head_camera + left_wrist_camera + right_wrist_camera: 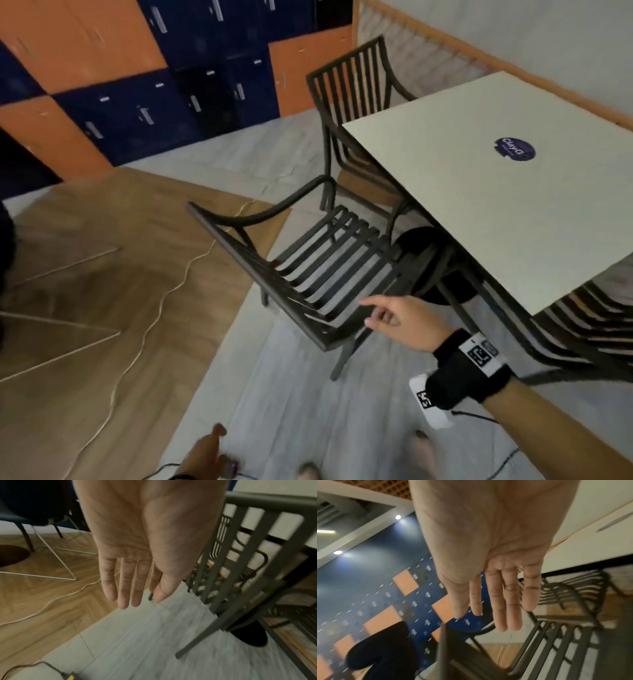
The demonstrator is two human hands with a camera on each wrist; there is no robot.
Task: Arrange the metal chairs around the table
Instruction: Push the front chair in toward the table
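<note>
A: Left hand (pixel 205 448) nearest the lens, hanging low, fingers straight, holding nothing.
B: Right hand (pixel 394 317)?
A: Grip apart, fingers loose. Looks just off the near chair (pixel 308 270), at its seat corner, not clamped.
B: Chair's place?
A: Ahead of that grip, front tucked to the desk (pixel 479 192) edge, likely positioned. Second chair (pixel 349 89) beyond it at the desk's far side; more slatted seats right of the grip under the desk.
B: Why no hold?
A: Probably released or reaching; can't tell which.
</note>
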